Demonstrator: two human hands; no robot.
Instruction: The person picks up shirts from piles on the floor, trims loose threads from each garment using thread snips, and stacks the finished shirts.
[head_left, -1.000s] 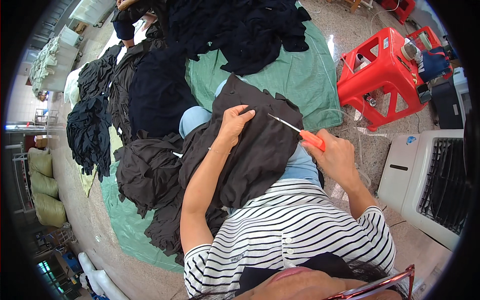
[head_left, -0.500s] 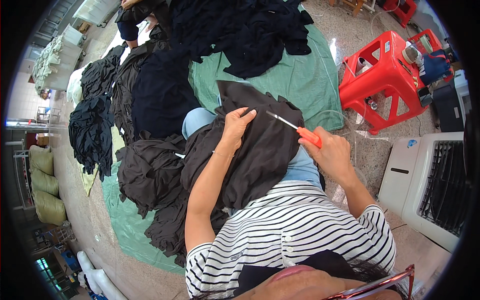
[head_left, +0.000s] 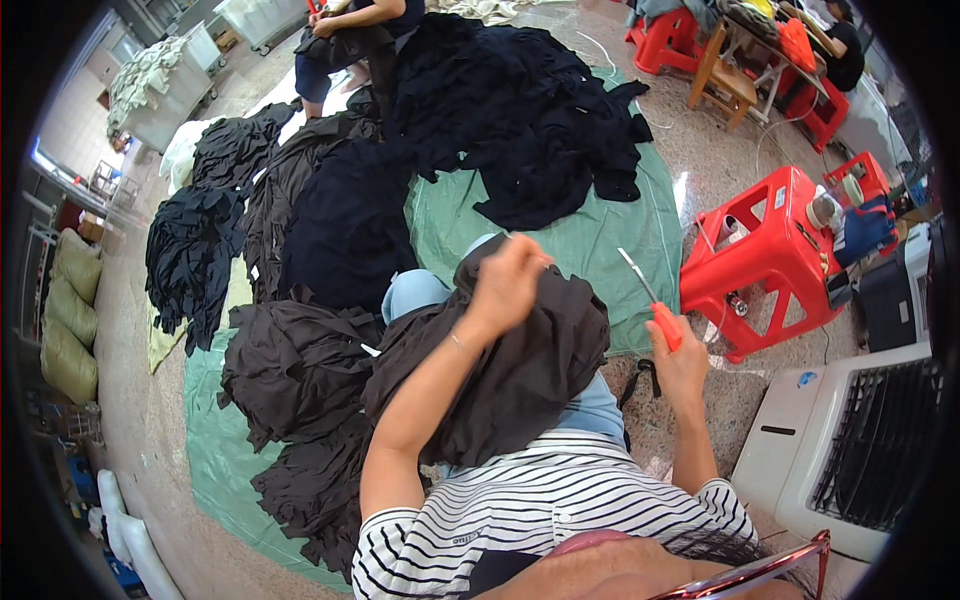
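My left hand (head_left: 510, 280) is bunched closed on a fold of the dark garment (head_left: 520, 370) draped over my lap; the cloth looks soft, limp and light, so I judge it best gripped at a gathered edge. My right hand (head_left: 680, 365) is wrapped around the orange-handled snips (head_left: 652, 305), blade pointing up. Beyond lie the green tarp (head_left: 610, 240), dark clothing piles (head_left: 520, 110) and a red stool (head_left: 765, 250).

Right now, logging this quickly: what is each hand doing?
Left hand: closed, gripping the dark garment.
Right hand: closed on the orange-handled snips.
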